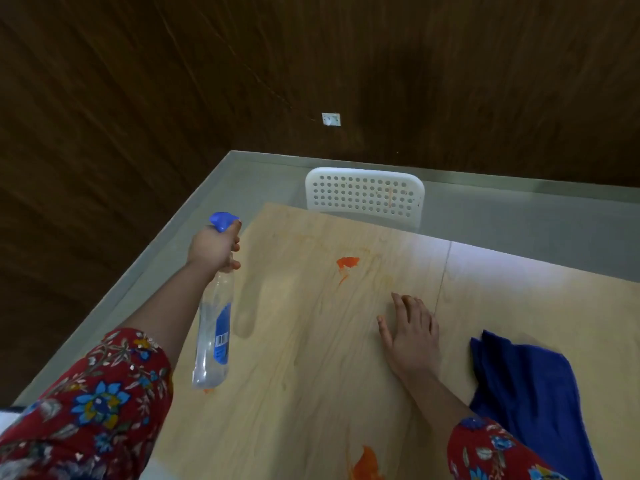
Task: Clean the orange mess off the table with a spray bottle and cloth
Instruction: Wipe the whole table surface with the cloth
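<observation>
My left grip was curled round the bottle, nozzle toward the orange mess on the surface, ready to spray. My right grip lay flat and open there, the cloth near it for wiping.

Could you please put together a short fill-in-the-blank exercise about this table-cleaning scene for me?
1. The hand gripping the spray bottle is the person's ____ one.
2. The other hand rests flat on the table and holds ____.
3. The cloth lying beside that flat hand is ____ in colour.
4. The perforated chair behind the table is ____ in colour.

Missing words: left; nothing; blue; white.
</observation>
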